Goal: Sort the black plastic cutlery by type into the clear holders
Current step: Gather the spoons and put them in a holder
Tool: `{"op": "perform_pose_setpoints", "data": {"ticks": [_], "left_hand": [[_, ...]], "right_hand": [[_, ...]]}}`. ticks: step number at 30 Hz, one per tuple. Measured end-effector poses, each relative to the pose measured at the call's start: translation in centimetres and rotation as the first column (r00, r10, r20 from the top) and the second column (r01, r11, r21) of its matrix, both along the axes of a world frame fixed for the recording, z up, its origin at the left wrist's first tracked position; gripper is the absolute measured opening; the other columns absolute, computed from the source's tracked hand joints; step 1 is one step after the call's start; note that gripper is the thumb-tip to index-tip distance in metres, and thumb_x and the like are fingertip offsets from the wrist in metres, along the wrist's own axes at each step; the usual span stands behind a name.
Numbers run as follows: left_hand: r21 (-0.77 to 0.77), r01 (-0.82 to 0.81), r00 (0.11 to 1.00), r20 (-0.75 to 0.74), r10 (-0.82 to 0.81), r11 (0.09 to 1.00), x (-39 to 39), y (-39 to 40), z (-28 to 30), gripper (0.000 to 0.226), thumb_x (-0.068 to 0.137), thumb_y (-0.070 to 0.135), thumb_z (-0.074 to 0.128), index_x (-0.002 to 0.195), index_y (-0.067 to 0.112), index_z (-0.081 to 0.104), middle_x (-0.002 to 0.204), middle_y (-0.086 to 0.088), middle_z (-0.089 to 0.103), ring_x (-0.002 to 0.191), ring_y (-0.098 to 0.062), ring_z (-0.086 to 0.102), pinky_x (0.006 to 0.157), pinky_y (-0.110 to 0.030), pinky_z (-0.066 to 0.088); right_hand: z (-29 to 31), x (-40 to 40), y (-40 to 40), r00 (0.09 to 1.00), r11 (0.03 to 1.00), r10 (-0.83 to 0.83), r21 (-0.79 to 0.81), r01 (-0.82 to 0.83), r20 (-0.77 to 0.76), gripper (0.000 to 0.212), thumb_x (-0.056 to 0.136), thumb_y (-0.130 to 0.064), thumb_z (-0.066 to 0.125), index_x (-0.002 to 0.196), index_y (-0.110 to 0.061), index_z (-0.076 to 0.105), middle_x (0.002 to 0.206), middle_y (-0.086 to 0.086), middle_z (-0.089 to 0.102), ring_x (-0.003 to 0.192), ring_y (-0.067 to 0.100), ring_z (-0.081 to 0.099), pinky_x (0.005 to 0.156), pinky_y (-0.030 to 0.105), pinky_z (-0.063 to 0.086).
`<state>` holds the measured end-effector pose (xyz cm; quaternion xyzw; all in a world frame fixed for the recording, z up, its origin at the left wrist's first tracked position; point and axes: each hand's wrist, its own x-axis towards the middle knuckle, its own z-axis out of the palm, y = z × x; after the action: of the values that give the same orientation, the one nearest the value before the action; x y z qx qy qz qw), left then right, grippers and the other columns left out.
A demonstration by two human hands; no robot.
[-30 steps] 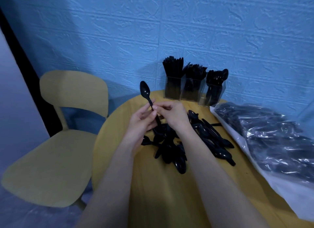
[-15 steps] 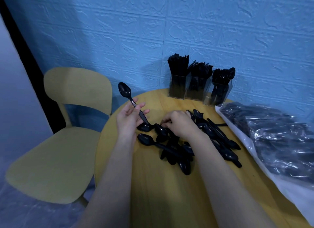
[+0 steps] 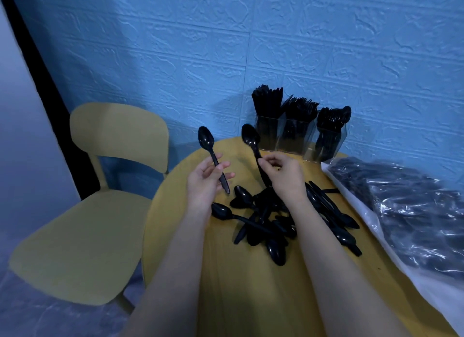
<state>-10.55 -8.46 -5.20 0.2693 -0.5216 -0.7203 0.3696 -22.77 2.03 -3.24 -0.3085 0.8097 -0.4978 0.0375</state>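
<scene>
Against a blue embossed wall (image 3: 175, 47), each grip, left hand (image 3: 204, 183) and right hand (image 3: 283, 175), holds one spoon above a round yellow table (image 3: 251, 299) beside a yellow chair (image 3: 82, 236)

no readable text, labels, brands or numbers anywhere in the head view. nothing legible on any surface.

Bare table (image 3: 190, 236) left of spoon pile (image 3: 266, 218), bag (image 3: 411, 211) crowding right — holders (image 3: 296, 138) against wall
</scene>
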Motion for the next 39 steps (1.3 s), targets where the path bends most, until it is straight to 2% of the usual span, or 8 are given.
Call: {"op": "perform_pose_setpoints", "data": {"ticks": [5,9,17,22,27,29,34,39], "left_hand": [[-0.082,0.095,0.995,0.001,-0.095,0.992,0.2,0.0,0.4,0.023,0.095,0.009,0.054,0.113,0.021,0.059,0.106,-0.003,0.07,0.084,-0.015,0.071,0.07,-0.026,0.058],[-0.143,0.244,0.969,-0.01,-0.248,0.959,0.2,0.5,0.5,0.03,0.095,0.01,0.053,0.122,0.022,0.057,0.106,0.0,0.071,0.093,-0.015,0.07,0.072,-0.023,0.056],[-0.125,0.356,0.931,-0.043,-0.363,0.926,0.0,0.9,0.3,0.037,0.095,0.012,0.051,0.132,0.018,0.05,0.095,0.006,0.074,0.089,-0.015,0.071,0.073,-0.023,0.056],[-0.076,0.323,0.943,-0.058,-0.328,0.943,-0.1,0.6,0.2,0.031,0.094,0.013,0.053,0.121,0.028,0.056,0.097,0.003,0.073,0.088,-0.015,0.071,0.072,-0.023,0.056],[-0.028,0.207,0.978,-0.006,-0.207,0.978,0.0,0.2,-0.2,0.029,0.093,0.01,0.057,0.121,0.012,0.061,0.097,-0.002,0.073,0.085,-0.013,0.071,0.068,-0.021,0.056],[-0.008,0.155,0.988,-0.005,-0.155,0.988,0.1,0.0,-0.3,0.023,0.092,0.012,0.058,0.115,0.015,0.064,0.1,-0.002,0.073,0.087,-0.015,0.071,0.075,-0.027,0.058],[0.037,0.132,0.99,-0.057,-0.13,0.991,0.2,-0.3,0.0,0.019,0.092,0.014,0.058,0.11,0.018,0.064,0.097,0.001,0.072,0.085,-0.014,0.071,0.077,-0.027,0.057],[0.075,0.127,0.99,-0.078,-0.121,0.989,0.3,-0.3,0.1,0.019,0.091,0.014,0.06,0.109,0.017,0.065,0.1,-0.003,0.072,0.087,-0.017,0.071,0.071,-0.025,0.057]], "right_hand": [[1.8,0.9,-0.2,0.968,0.963,0.143,-0.255,-0.088,0.208,0.011,0.091,-0.021,0.062,0.093,-0.016,0.072,0.092,-0.003,0.072,0.088,0.001,0.064,0.071,0.001,0.043],[2.4,1.8,-0.5,0.913,0.94,0.297,-0.253,-0.228,0.279,0.01,0.09,-0.019,0.063,0.087,-0.021,0.073,0.082,-0.014,0.071,0.075,-0.012,0.061,0.068,0.002,0.043],[1.8,2.8,-1.3,0.925,0.95,0.253,-0.254,-0.182,0.282,0.016,0.087,-0.017,0.068,0.099,-0.009,0.074,0.093,-0.003,0.071,0.081,-0.004,0.062,0.06,0.003,0.043],[1.8,2.3,-1.0,0.949,0.962,0.263,-0.123,-0.244,0.177,0.018,0.089,-0.028,0.064,0.096,-0.014,0.073,0.087,-0.003,0.07,0.08,0.003,0.062,0.074,0.018,0.047],[1.1,0.7,-0.1,0.931,0.855,0.358,0.378,-0.355,0.067,0.025,0.093,-0.043,0.054,0.097,-0.027,0.073,0.101,0.003,0.069,0.096,0.019,0.06,0.082,0.033,0.047],[1.0,0.4,0.1,0.92,0.806,0.387,0.46,-0.373,0.068,0.026,0.092,-0.044,0.055,0.104,-0.029,0.071,0.104,0.003,0.068,0.099,0.021,0.059,0.089,0.038,0.049],[0.7,1.1,-0.1,0.868,0.65,0.485,0.623,-0.436,0.103,0.026,0.082,-0.032,0.072,0.106,-0.023,0.069,0.097,-0.005,0.065,0.095,0.012,0.059,0.083,0.023,0.046],[1.3,0.9,0.1,0.927,0.824,0.372,0.439,-0.357,0.055,0.014,0.083,-0.027,0.072,0.096,-0.023,0.073,0.079,-0.012,0.062,0.074,0.0,0.055,0.061,0.007,0.038]]}}
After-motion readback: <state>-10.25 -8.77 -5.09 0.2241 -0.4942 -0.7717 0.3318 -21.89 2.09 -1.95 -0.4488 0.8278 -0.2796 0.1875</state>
